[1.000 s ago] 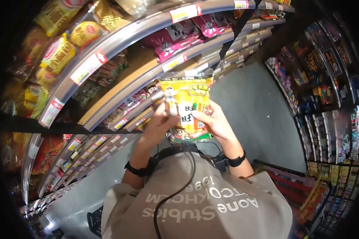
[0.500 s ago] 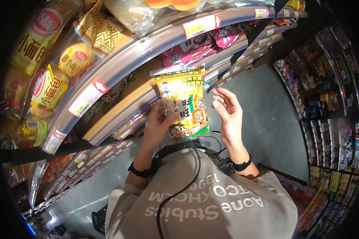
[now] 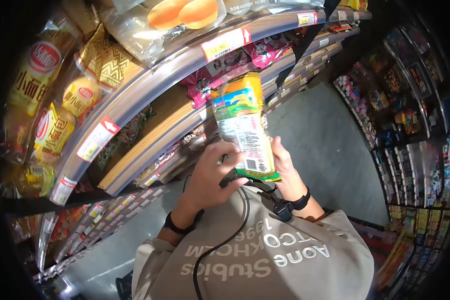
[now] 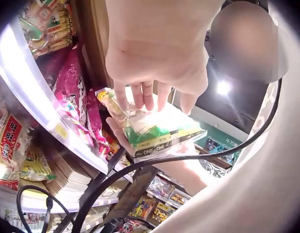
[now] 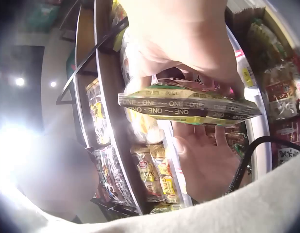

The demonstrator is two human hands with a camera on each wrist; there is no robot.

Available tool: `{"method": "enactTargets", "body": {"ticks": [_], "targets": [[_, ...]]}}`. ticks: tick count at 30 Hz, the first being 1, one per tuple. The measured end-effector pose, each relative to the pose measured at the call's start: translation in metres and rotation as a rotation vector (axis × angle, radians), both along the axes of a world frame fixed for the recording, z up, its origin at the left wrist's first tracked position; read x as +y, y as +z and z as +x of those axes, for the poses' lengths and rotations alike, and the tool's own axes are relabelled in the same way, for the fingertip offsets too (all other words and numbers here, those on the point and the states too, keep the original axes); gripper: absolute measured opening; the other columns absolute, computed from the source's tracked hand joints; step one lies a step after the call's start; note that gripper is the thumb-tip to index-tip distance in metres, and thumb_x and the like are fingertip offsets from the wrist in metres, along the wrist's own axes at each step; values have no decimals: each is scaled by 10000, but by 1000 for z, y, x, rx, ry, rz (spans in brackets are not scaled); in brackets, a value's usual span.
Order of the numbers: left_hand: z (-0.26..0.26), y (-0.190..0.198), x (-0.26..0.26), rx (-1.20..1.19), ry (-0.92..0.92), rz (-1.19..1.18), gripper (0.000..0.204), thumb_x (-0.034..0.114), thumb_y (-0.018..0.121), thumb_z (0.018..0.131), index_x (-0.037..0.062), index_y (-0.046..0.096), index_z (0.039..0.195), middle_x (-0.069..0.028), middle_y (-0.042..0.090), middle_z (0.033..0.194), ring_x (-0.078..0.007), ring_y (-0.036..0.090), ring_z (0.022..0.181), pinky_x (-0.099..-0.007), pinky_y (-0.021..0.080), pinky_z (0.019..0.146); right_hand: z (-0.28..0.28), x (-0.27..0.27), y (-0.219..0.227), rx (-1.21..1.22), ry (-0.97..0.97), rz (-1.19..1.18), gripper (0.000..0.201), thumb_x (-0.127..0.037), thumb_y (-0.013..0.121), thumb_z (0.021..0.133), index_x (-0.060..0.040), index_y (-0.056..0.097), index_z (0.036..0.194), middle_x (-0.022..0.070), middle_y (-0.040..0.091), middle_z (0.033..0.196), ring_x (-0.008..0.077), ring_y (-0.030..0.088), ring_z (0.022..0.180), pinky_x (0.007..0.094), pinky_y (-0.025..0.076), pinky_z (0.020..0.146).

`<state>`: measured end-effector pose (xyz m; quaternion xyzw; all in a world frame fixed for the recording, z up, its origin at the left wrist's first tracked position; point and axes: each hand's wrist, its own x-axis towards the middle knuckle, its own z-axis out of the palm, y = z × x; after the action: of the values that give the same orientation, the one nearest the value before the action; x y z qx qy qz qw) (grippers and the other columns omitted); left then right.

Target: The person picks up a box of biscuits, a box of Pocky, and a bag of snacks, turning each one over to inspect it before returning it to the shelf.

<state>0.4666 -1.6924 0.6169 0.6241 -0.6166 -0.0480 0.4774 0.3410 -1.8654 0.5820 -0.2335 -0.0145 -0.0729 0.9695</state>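
A yellow and green snack bag [image 3: 245,135] is held up in front of the chest, a white text panel with a barcode facing the head camera. My right hand [image 3: 289,167] grips its right edge, with the thumb on the near side and the fingers hidden behind. Beside the lower left of the bag, my left hand [image 3: 210,175] has loosely bent, spread fingers over or against the panel; contact is unclear. In the left wrist view, the left hand's fingers [image 4: 147,92] extend over the bag [image 4: 154,126]. The right wrist view shows the bag's bottom seam [image 5: 188,104] edge-on.
Curved shelves [image 3: 170,62] run along the left and ahead, holding bread packs [image 3: 50,130] and pink bags [image 3: 265,52] close to the snack bag. Grey floor [image 3: 320,145] lies to the right, with more stocked shelves [image 3: 410,170] beyond it. A black cable [image 3: 217,242] hangs down the shirt.
The bag has turned from its cartoon front to its printed back. My right hand, apart from it half a second ago, now grips it; my left hand has loosened its hold and spread its fingers.
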Motion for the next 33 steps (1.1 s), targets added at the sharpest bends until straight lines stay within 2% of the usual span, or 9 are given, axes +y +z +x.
{"method": "enactTargets", "body": {"ticks": [6,10,11,14,16,20,27,29,33], "targets": [[-27,18,-13,-172,79,-126,389,159,801,748,80,685,1110,-129,610,1213,-338,589,1114,-477,484,986,-24,-25,-10,-36,31,146,742,-424,579,923,65,409,1454,250,532,1415,393,567,1251,510,449,1077],[-54,41,-25,-92,386,-168,471,94,827,729,55,659,1167,-156,539,1333,-317,552,1216,-440,500,967,-27,-47,-8,-157,116,285,676,-341,523,898,101,460,1405,268,572,1363,421,589,1214,516,472,1053],[-61,45,-26,-31,432,-150,630,59,833,738,60,574,1312,-156,459,1432,-299,518,1275,-410,501,958,-26,-52,-4,-130,98,255,672,-330,522,894,101,459,1406,269,571,1364,422,588,1215,515,472,1053],[-74,29,-31,352,430,-184,771,33,814,765,75,449,1442,-148,420,1471,-284,506,1288,-387,507,955,-33,-65,-4,-100,86,264,735,-410,581,908,91,436,1426,269,556,1380,416,584,1221,522,460,1064],[-87,17,-35,694,291,-159,804,53,770,828,93,359,1518,-128,461,1439,-240,517,1274,-370,509,954,-46,-65,10,-118,107,336,797,-475,611,911,81,412,1447,263,548,1391,402,582,1226,527,454,1066],[-129,9,-37,907,266,28,766,35,719,877,59,321,1531,-110,537,1368,-183,535,1233,-349,492,961,-71,-76,-33,-232,274,258,824,-427,700,886,57,378,1471,222,558,1388,355,597,1214,502,486,1030],[-172,3,-51,1100,230,-44,668,4,649,950,3,298,1519,-106,599,1300,-143,580,1159,-293,491,937,-103,-87,2,7,152,-77,772,-114,731,750,26,408,1437,177,583,1322,290,595,1199,398,480,1033],[-181,5,-56,1117,250,-59,653,1,652,947,-7,314,1506,-99,658,1199,-132,637,1051,-267,508,900,-106,-91,13,-22,65,-155,776,-120,746,768,21,394,1445,162,571,1338,268,572,1230,379,463,1041],[-196,7,-62,1049,301,107,615,-16,687,900,-14,401,1444,-110,605,1287,-172,614,1150,-317,524,944,-114,-116,24,-118,-43,-201,676,-178,720,884,3,397,1449,145,570,1356,225,577,1231,364,471,1033]]}}
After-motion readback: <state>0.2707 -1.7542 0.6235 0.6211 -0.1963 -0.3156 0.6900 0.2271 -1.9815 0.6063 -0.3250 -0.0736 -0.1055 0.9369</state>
